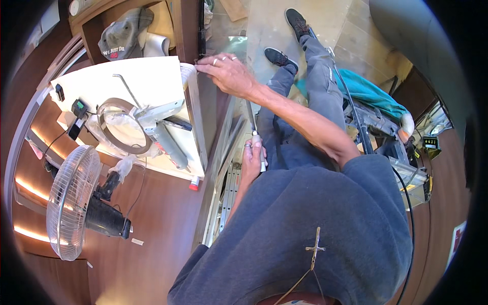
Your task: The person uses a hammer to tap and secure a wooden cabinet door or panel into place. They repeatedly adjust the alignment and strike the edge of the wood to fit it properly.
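My right hand (229,71) reaches forward with rings on its fingers. Its fingertips pinch a pale strip (188,70) at the top corner of an upright wooden panel edge (195,117). My left hand (252,157) is lower and closer to my body, closed around the light handle of a slim hand tool (251,119). The tool's narrow blade points up toward my right forearm. A white board (152,76) lies just left of the panel edge.
On the white board lie a caulking gun (165,133), a brown coil of edge strip (109,109) and a bent metal rod (127,87). A fan (71,203) stands lower left. Ladder rails (229,190) run below my hands. A teal cloth (371,91) and power tools (412,170) sit right.
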Available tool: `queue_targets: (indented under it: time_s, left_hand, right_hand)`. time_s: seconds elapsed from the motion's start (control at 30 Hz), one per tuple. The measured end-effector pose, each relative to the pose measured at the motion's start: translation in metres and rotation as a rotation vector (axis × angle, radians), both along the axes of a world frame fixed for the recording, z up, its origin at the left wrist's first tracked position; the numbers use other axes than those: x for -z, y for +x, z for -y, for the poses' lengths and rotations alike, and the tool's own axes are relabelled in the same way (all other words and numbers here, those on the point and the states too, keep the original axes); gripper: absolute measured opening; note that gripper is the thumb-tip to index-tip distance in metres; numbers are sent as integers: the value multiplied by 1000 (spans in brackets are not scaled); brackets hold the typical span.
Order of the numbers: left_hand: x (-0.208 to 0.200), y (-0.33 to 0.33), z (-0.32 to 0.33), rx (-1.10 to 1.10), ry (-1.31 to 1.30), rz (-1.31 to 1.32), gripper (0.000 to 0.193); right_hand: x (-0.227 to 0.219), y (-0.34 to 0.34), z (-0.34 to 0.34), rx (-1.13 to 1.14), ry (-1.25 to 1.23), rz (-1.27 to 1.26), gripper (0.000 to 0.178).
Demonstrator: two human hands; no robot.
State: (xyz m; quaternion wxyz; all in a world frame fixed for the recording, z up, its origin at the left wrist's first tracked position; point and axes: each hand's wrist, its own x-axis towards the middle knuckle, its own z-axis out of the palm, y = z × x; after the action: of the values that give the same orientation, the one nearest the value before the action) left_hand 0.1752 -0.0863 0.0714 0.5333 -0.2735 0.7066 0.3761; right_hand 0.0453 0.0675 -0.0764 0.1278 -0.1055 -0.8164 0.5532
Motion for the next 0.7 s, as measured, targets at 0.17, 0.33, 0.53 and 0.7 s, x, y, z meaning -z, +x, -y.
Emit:
queue_targets:
  time_s: [0.17, 0.33, 0.53, 0.7]
  left_hand:
    - [5, 3, -3, -5, 9, 10, 27]
    - [8, 4, -13, -19, 9, 45, 26]
    - [5, 3, -28, -41, -36, 73, 29]
    - [10, 1, -28, 12, -12, 43, 25]
  right_hand:
    - [23, -8, -2, 30, -84, 52, 18]
    - [32, -16, -13, -25, -49, 65, 14]
    - [23, -20, -11, -48, -83, -60, 13]
    - [34, -25, -17, -101, -56, -28, 9]
